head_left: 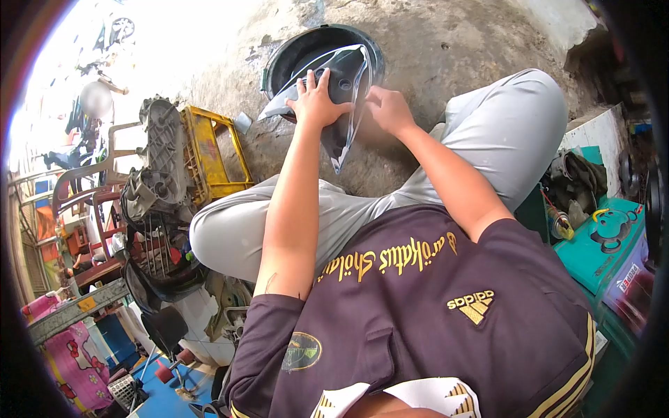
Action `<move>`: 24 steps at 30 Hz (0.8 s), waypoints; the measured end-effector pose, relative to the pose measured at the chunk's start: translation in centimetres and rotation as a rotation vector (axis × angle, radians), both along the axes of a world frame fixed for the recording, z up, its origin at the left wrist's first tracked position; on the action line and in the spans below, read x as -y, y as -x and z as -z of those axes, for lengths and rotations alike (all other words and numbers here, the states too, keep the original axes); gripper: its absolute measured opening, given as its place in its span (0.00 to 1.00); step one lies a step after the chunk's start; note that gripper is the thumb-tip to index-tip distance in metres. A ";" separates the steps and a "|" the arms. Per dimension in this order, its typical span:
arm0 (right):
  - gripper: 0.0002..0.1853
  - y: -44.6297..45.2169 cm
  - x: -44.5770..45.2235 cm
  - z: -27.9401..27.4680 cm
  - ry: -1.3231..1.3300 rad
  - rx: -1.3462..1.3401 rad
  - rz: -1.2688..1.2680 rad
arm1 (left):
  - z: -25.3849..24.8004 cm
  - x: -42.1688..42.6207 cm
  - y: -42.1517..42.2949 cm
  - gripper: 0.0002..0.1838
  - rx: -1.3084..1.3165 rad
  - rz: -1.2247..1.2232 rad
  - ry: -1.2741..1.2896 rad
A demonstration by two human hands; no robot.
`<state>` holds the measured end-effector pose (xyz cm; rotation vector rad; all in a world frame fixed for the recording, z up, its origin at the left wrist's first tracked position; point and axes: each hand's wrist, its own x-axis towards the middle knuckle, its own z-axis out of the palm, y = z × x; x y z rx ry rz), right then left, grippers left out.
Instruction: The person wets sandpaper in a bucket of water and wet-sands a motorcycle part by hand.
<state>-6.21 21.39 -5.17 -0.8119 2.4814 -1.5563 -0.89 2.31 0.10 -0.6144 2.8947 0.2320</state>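
A roughly triangular dark plastic panel (341, 85) with pale, shiny edges rests tilted over a black basin (279, 59) on the floor; its exact kind is unclear. My left hand (317, 104) lies spread on the panel, thumb stretched toward its right edge. Just right of that edge is my right hand (390, 110), its fingers curled in. Whatever those fingers may hold is hidden. The panel's lower tip points down toward my crossed legs.
Left of my knee stand a yellow crate (219, 157) and a grey metal engine casing (166, 143). A brown chair (97, 181) is farther left. A green box (599, 233) with stickers sits at my right. Stained concrete floor (446, 52) surrounds the basin.
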 end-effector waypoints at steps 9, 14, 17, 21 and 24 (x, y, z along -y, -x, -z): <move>0.06 -0.6 0.0 0.8 -0.015 0.012 -0.095 | 0.2 0.1 0.0 0.64 -0.002 0.007 0.010; 0.08 0.0 -0.2 1.1 -0.004 0.023 -0.037 | -0.1 0.1 0.1 0.64 0.007 0.001 0.009; 0.06 -0.8 -0.2 0.5 -0.023 0.017 -0.049 | 0.0 0.0 -0.1 0.64 -0.004 0.003 0.004; 0.06 -0.7 -0.2 0.5 -0.015 0.056 -0.055 | 0.0 0.0 0.0 0.64 -0.013 -0.001 -0.003; 0.06 -1.1 -0.3 0.7 0.000 0.058 -0.055 | -0.1 0.0 -0.1 0.64 -0.009 0.001 0.000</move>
